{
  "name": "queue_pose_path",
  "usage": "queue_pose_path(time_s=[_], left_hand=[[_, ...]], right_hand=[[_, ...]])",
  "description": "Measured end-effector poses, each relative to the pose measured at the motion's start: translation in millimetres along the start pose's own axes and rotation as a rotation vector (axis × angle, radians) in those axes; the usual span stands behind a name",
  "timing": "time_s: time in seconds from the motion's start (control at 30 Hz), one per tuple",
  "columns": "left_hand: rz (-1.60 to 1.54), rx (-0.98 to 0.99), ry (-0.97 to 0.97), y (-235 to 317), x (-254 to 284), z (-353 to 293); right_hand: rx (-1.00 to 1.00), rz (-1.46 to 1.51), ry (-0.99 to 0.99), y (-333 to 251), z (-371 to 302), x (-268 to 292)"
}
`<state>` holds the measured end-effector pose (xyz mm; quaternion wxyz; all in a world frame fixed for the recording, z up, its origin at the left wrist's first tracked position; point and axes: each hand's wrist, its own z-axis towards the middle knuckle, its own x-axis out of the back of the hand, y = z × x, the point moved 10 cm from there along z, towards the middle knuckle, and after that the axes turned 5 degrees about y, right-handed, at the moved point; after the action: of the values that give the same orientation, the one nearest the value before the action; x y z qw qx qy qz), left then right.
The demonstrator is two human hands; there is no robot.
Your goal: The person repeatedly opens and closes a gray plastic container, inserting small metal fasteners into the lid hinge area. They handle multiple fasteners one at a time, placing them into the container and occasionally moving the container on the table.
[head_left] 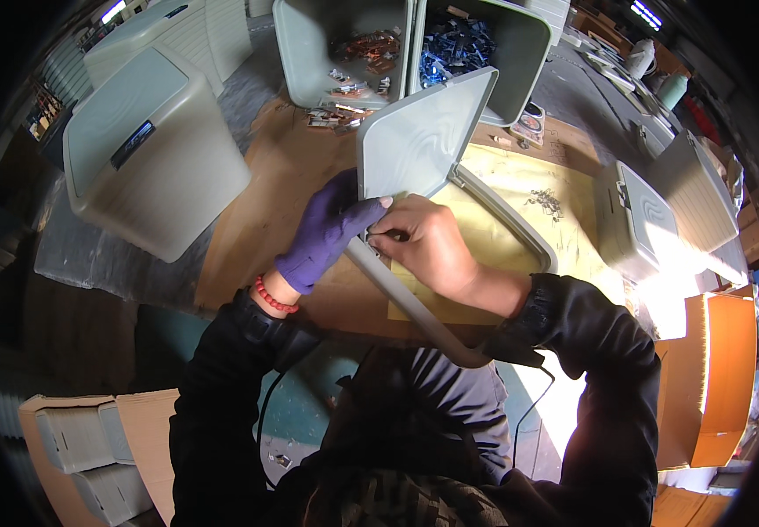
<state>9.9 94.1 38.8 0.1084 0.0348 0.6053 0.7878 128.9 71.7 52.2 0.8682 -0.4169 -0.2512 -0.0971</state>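
A grey plastic bin lid [419, 132] stands raised at an angle on its open rim frame [419, 312], over the brown and yellow sheets in front of me. My left hand [325, 230], in a purple glove, is closed around the left corner where lid and frame meet. At that same corner the bare fingers of my right hand [432, 246] are pinched together, thumb against forefinger. Whatever lies between them is too small and covered to name. To the right, beyond the frame's side, small metal pieces [545, 204] lie scattered on the yellow sheet [573, 180].
Two grey bins at the back hold copper-coloured metal parts [371, 51] and blue parts [457, 53]. A lidded grey bin [155, 154] stands left; more lidded bins [639, 220] stand right. Cardboard boxes [713, 378] flank the table, one at lower left holding grey lids [81, 439].
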Motion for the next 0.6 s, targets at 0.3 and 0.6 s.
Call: queue_pose_path(time_s=[0.3, 0.6], left_hand=[[0.08, -0.042, 0.032, 5.0, 8.7, 1.0], [0.476, -0.273, -0.101, 5.5, -18.3, -5.3]], right_hand=[[0.0, -0.206, -0.094, -10.7, 2.7, -11.5], [-0.006, -0.426, -0.002, 37.6, 19.3, 122.2]])
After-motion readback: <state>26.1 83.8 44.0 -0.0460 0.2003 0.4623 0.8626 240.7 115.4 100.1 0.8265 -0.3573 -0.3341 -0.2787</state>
